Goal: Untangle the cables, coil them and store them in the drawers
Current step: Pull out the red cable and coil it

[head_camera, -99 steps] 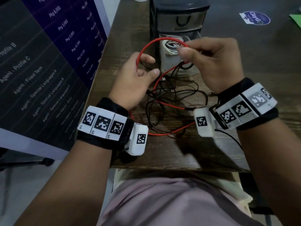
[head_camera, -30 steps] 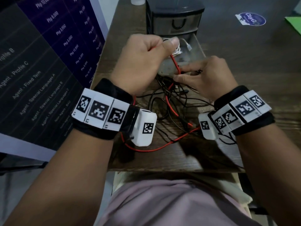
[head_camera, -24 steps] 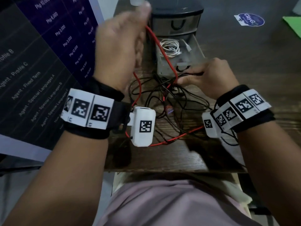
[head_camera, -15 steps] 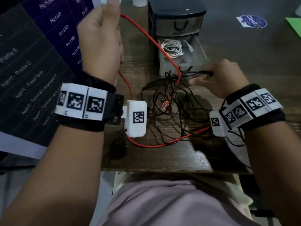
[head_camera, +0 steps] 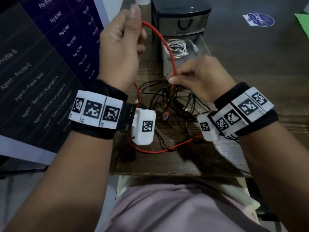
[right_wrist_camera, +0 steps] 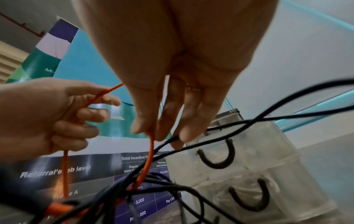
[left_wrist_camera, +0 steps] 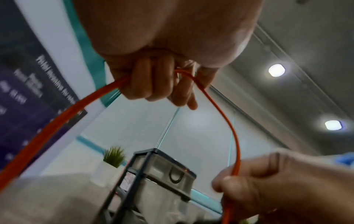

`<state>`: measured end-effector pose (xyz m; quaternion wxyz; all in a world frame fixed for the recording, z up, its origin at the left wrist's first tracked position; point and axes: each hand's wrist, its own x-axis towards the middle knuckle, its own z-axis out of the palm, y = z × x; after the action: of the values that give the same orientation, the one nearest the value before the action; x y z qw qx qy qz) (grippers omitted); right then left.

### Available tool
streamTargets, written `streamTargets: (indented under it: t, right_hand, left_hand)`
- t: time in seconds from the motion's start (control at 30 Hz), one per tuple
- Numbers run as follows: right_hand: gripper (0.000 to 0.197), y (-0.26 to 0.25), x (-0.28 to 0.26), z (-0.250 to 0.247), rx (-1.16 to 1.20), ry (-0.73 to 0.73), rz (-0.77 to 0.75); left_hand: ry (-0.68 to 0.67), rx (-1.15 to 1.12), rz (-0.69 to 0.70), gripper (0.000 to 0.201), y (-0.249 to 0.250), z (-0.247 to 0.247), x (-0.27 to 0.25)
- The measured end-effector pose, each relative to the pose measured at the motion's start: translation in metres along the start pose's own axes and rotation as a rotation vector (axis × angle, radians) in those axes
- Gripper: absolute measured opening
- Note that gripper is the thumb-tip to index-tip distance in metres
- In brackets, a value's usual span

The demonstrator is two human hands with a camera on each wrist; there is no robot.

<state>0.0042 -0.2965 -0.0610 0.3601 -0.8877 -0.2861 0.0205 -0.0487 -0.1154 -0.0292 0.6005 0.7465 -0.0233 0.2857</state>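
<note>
A red cable (head_camera: 169,49) arcs from my raised left hand (head_camera: 122,46) down to my right hand (head_camera: 197,76). The left hand's curled fingers (left_wrist_camera: 153,81) grip the red cable (left_wrist_camera: 226,118). My right hand (right_wrist_camera: 153,131) pinches the same red cable (right_wrist_camera: 149,159) just above a tangle of black cables (head_camera: 170,106) on the table, and a black cable (right_wrist_camera: 249,125) runs by its fingertips. The rest of the red cable loops under the tangle towards the front edge. The small drawer unit (head_camera: 182,19) stands behind, its lower drawer (head_camera: 200,47) pulled out with a coiled white cable (head_camera: 177,49) inside.
A dark printed banner (head_camera: 41,64) hangs along the table's left side. A round sticker (head_camera: 259,20) and a green sheet (head_camera: 302,22) lie at the far right. The wooden table's front edge (head_camera: 167,173) is close to my lap.
My left hand, raised high with the red cable half a second ago, has come down a little and rightward. The right hand has shifted left onto the red cable above the tangle.
</note>
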Motion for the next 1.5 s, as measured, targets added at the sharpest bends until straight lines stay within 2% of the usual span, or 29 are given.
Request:
streamTargets:
  t: [0.1, 0.2, 0.27, 0.37, 0.43, 0.53, 0.63, 0.7, 0.83, 0.93, 1.0, 1.07, 1.17, 1.23, 1.3, 1.4, 1.5]
  right_hand:
    - [0.01, 0.004, -0.001, -0.003, 0.027, 0.174, 0.046]
    - [0.01, 0.008, 0.001, -0.003, 0.128, 0.357, 0.079]
    - [0.006, 0.008, 0.002, -0.003, 0.182, 0.396, 0.093]
    - [0.006, 0.009, 0.002, -0.003, 0.188, 0.406, 0.082]
    - [0.01, 0.011, 0.003, -0.003, 0.133, 0.42, 0.054]
    - [0.015, 0.015, 0.002, -0.005, 0.04, 0.478, 0.071]
    - [0.005, 0.021, 0.001, -0.008, 0.003, 0.525, 0.128]
    - [0.003, 0.025, 0.002, -0.013, -0.016, 0.562, 0.164]
    - [0.012, 0.031, 0.003, -0.039, -0.058, 0.722, 0.206]
    - [0.005, 0.03, 0.004, -0.058, 0.008, 0.825, 0.136]
    - [0.017, 0.028, 0.004, -0.062, 0.108, 0.863, 0.075]
    - [0.023, 0.024, 0.002, -0.064, 0.157, 0.845, 0.034]
    - [0.038, 0.026, -0.003, -0.064, 0.131, 0.731, 0.06]
    - [0.042, 0.036, -0.004, -0.061, 0.044, 0.642, 0.162]
    - [0.043, 0.041, -0.004, -0.059, -0.005, 0.591, 0.183]
    - [0.037, 0.025, -0.005, -0.055, -0.018, 0.554, 0.051]
    - [0.034, -0.003, -0.007, -0.044, -0.007, 0.386, -0.095]
  left_hand:
    - [-0.104, 0.317, 0.015, 0.032, -0.007, -0.004, 0.0]
    - [-0.243, 0.582, -0.098, 0.047, -0.011, 0.004, -0.004]
    - [-0.352, 0.659, -0.156, 0.05, -0.022, 0.012, -0.005]
    - [-0.482, 0.592, -0.266, 0.064, -0.037, 0.027, -0.009]
    - [-0.47, 0.529, -0.286, 0.063, -0.042, 0.033, -0.013]
    - [-0.414, 0.547, -0.261, 0.031, -0.04, 0.037, -0.013]
    - [-0.367, 0.57, -0.252, 0.012, -0.038, 0.036, -0.014]
    - [-0.371, 0.592, -0.274, 0.016, -0.038, 0.034, -0.015]
    - [-0.42, 0.674, -0.364, 0.018, -0.049, 0.024, -0.018]
    - [-0.442, 0.713, -0.42, 0.014, -0.053, 0.02, -0.021]
    - [-0.387, 0.685, -0.417, 0.024, -0.053, 0.02, -0.02]
    - [-0.277, 0.651, -0.401, 0.04, -0.051, 0.018, -0.018]
    - [-0.148, 0.599, -0.362, 0.036, -0.041, 0.012, -0.011]
    - [-0.16, 0.581, -0.335, 0.028, -0.036, 0.007, -0.008]
    - [-0.197, 0.565, -0.301, 0.021, -0.034, 0.005, -0.006]
    - [-0.258, 0.585, -0.229, 0.014, -0.034, 0.008, -0.005]
    - [-0.341, 0.585, -0.161, 0.026, -0.03, 0.012, -0.008]
